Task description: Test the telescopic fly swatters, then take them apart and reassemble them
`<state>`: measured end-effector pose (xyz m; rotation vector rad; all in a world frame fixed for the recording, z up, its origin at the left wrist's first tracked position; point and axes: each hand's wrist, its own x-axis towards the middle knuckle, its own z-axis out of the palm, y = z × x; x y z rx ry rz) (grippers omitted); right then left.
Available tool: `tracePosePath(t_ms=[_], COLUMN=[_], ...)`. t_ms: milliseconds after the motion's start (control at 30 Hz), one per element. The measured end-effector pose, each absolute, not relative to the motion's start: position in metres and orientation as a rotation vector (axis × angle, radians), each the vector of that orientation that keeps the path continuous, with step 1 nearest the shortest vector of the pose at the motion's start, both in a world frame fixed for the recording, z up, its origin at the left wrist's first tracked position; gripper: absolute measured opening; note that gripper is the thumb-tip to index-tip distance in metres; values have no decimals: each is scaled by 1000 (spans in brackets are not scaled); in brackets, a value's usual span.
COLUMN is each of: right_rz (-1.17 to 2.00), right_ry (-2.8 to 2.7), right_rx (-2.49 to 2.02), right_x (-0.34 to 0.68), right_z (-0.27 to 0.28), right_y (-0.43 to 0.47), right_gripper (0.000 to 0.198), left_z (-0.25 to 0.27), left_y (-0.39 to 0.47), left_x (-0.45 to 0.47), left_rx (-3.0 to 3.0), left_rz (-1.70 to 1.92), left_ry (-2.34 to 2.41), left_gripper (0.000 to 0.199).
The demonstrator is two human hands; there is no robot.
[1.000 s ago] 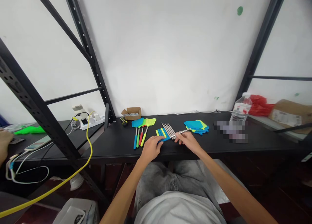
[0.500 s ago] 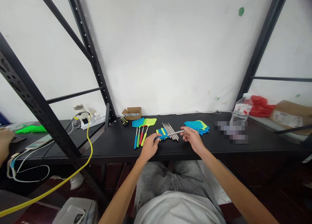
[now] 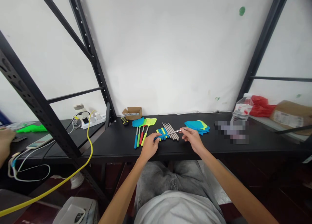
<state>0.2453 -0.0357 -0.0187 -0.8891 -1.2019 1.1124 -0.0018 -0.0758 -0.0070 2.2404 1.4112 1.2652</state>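
My left hand (image 3: pixel 149 146) is closed around a blue fly swatter handle (image 3: pixel 161 136). A thin metal rod (image 3: pixel 174 132) runs from that handle across to my right hand (image 3: pixel 193 140), whose thumb and fingertips pinch it near its far end. Under and behind them lie several blue and yellow handles (image 3: pixel 162 131) in a row and several loose metal rods (image 3: pixel 170 128). Left of my hands are several whole fly swatters (image 3: pixel 143 123) with blue, green, red and yellow handles. Beyond my right hand rests a pile of blue and yellow-green swatter heads (image 3: pixel 195 125).
A small open cardboard box (image 3: pixel 132 112) and a black-and-yellow tool (image 3: pixel 124 121) sit at the back left. On the right stand a clear plastic bottle (image 3: pixel 243 107), a red bag (image 3: pixel 260 106) and a brown package (image 3: pixel 292 113). A yellow cable (image 3: pixel 90 142) hangs at left, near another person's hand (image 3: pixel 6 142).
My right hand's fingers have shifted slightly left along the rod. My left hand stays almost still on the blue handle.
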Motion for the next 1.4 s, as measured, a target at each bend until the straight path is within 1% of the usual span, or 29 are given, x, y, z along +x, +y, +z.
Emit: tracePosePath(t_ms=[733,1000,1100,1133,1233,1300,1400], right_rz=[1117,1108,921,797,290,44,-132], right_ry=[-1284,-1337,-1459,-1514,-1647,-1661,-1633], right_rx=[-893,-966,-1078,-1134,-1377,-1574,-1765], right_x=[245,255,274,282,306,318,331], right_z=[-17,-15,-13,-12,-10,-10,-11], right_y=[-37,-32,-24,-22,-18,-17,-15], right_gripper=[37,43,42,40,28,24,25], left_z=[-7,-8,-9,-10,-11,-12,-13], left_y=[-76,-75,-74,-74,-73,-72,-72], left_x=[-3,-3,-3,-3,-3,-3,-4], left_rx=[2204,2185,2175,2173,2168,2164,2142], left_rz=[1232,1258,1272,1274,1274,1273,1279], left_ry=[1415,1413,1410,1410,1410,1407,1409], left_gripper=[27,26,26,26,27,27,28])
